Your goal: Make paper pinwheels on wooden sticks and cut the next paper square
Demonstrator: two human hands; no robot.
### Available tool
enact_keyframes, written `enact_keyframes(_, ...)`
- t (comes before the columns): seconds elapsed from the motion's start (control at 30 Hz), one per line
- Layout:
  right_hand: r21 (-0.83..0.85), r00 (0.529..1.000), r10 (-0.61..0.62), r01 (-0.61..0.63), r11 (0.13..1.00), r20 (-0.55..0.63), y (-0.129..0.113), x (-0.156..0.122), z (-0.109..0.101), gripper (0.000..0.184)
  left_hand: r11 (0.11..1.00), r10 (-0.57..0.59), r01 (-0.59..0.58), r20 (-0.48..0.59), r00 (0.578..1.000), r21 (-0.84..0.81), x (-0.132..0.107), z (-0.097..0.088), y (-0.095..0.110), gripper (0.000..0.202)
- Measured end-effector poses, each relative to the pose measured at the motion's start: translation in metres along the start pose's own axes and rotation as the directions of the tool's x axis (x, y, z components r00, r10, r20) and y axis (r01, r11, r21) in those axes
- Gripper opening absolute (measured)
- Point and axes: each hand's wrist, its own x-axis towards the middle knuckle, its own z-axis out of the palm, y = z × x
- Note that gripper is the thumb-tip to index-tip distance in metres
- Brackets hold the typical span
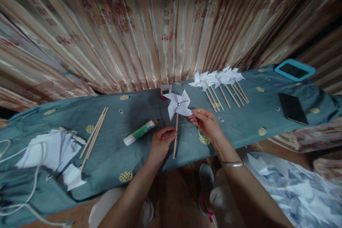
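Note:
A white paper pinwheel with a pin at its centre is held upright over the cloth-covered table. My left hand is closed around its wooden stick, below the paper blades. The fingertips of my right hand pinch the tip of the blade at the right. Behind the pinwheel a small open box with dark contents is partly hidden. A glue stick with a green label lies to the left of my left hand.
Several finished pinwheels lie in a row at the back right. Loose sticks, paper sheets and a white cable are on the left. A phone and blue-framed device lie right. Paper pieces fill a bag below.

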Motion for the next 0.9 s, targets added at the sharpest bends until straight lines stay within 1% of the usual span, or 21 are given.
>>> enact_keyframes(0.17, -0.020, 0.999, 0.036, -0.036, 0.999, 0.008, 0.001, -0.003, 0.003, 0.040, 1.000, -0.003, 0.003, -0.006, 1.000, -0.011, -0.001, 0.001, 0.001, 0.024)
enact_keyframes(0.37, -0.039, 0.997, 0.054, -0.052, 0.998, 0.060, 0.005, -0.006, 0.006, 0.037, 1.000, -0.005, 0.005, -0.009, 1.000, -0.021, 0.001, 0.000, 0.001, 0.026)
enact_keyframes(0.6, -0.059, 0.992, 0.096, -0.092, 0.994, 0.082, 0.006, -0.009, 0.012, 0.041, 1.000, 0.004, -0.004, -0.004, 1.000, -0.005, 0.003, -0.001, 0.000, 0.026)
enact_keyframes(0.77, -0.073, 0.988, 0.095, -0.087, 0.994, 0.118, 0.009, -0.011, 0.013, 0.038, 1.000, 0.004, -0.004, 0.001, 1.000, 0.012, 0.003, -0.001, 0.000, 0.026)
enact_keyframes(0.9, -0.080, 0.989, 0.094, -0.085, 0.993, 0.118, 0.012, -0.013, 0.015, 0.039, 1.000, 0.003, -0.003, -0.011, 1.000, 0.025, 0.002, -0.001, 0.001, 0.025)
